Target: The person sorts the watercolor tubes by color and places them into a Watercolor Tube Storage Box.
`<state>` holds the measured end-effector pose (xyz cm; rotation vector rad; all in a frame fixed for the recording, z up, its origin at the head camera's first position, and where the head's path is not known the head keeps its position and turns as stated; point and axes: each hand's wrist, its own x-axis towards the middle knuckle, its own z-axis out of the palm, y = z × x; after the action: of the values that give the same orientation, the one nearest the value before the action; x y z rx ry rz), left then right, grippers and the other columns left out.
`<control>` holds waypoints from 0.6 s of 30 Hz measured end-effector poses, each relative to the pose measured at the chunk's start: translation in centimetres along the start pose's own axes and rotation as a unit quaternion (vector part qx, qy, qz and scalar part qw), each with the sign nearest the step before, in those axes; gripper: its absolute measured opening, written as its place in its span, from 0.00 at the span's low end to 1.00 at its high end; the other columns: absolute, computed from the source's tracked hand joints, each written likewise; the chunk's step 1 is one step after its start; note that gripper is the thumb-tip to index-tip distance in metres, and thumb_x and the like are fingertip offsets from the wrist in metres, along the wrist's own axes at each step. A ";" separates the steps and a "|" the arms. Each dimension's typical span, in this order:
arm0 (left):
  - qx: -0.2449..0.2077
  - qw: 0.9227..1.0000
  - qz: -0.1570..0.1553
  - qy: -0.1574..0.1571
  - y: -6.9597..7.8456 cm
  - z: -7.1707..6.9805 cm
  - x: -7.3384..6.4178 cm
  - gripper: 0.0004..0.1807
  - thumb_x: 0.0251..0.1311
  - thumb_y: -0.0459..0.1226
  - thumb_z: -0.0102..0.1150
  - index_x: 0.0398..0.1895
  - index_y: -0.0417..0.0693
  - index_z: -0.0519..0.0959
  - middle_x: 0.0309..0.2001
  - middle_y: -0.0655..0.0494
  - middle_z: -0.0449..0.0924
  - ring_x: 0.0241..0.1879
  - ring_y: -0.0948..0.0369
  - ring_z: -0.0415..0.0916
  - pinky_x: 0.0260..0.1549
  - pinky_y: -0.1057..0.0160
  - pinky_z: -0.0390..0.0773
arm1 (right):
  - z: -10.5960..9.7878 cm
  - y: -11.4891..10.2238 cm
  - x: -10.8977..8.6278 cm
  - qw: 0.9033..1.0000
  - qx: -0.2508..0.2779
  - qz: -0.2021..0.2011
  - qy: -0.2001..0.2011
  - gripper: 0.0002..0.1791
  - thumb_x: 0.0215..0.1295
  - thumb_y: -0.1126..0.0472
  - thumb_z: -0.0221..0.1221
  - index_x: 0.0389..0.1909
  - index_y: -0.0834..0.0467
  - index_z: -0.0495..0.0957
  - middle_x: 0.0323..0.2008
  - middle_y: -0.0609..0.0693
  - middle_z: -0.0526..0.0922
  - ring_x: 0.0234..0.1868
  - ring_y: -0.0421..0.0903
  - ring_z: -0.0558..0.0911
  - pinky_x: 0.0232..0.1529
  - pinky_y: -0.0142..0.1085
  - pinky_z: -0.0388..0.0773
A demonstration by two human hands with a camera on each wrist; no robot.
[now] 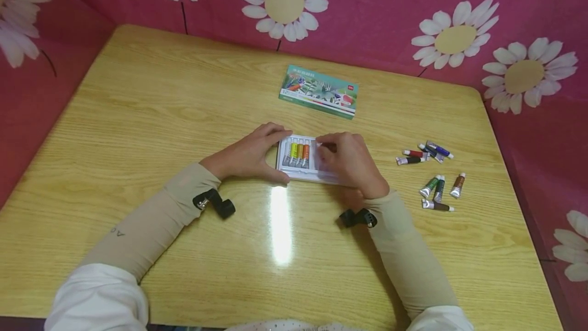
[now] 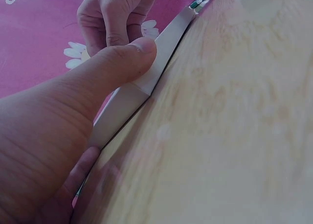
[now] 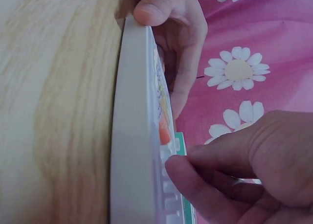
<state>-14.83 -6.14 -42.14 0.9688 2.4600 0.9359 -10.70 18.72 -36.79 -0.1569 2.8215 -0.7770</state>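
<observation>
Table [image 1: 184,96]: bears everything; working flat on it should keep things steady.
White tray [image 1: 303,173]: lies between the hands, its right part beneath the right fingers.
Left hand [image 1: 248,156]: thumb and fingers grip the tray's left end; a light hold seems best.
Right hand [image 1: 351,160]: curled over the tray; cannot tell whether it pinches anything.
Seated tubes [image 1: 300,153]: four, side by side, best left unjostled.
</observation>
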 end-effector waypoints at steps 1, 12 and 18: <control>0.000 1.000 -0.001 0.000 0.0 0.0 0.0 0.64 0.44 0.67 0.77 0.82 0.53 0.58 0.78 0.53 0.58 0.78 0.55 0.57 0.79 0.50 0.62 | -0.1 0.0 0.0 1.000 -0.001 0.000 0.003 0.17 0.74 0.59 0.60 0.59 0.59 0.85 0.58 0.57 0.87 0.55 0.52 0.83 0.60 0.47 0.80; -0.003 1.000 -0.008 -0.002 0.0 0.1 0.0 0.64 0.43 0.67 0.77 0.82 0.54 0.58 0.79 0.54 0.57 0.78 0.55 0.57 0.79 0.50 0.62 | -1.2 0.9 0.1 1.000 -0.007 -0.006 0.024 0.15 0.73 0.59 0.62 0.55 0.58 0.86 0.53 0.56 0.89 0.46 0.51 0.80 0.47 0.41 0.76; -0.003 1.000 -0.005 0.001 0.0 0.1 0.0 0.64 0.43 0.67 0.77 0.82 0.53 0.58 0.79 0.54 0.57 0.78 0.55 0.57 0.79 0.51 0.62 | -2.2 1.6 0.1 0.999 -0.013 0.004 0.045 0.15 0.71 0.58 0.64 0.54 0.59 0.86 0.48 0.58 0.90 0.45 0.52 0.83 0.48 0.43 0.80</control>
<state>-14.79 -6.06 -42.24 0.9538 2.4592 0.9413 -11.35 21.14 -35.82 -0.1186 2.9164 -0.7644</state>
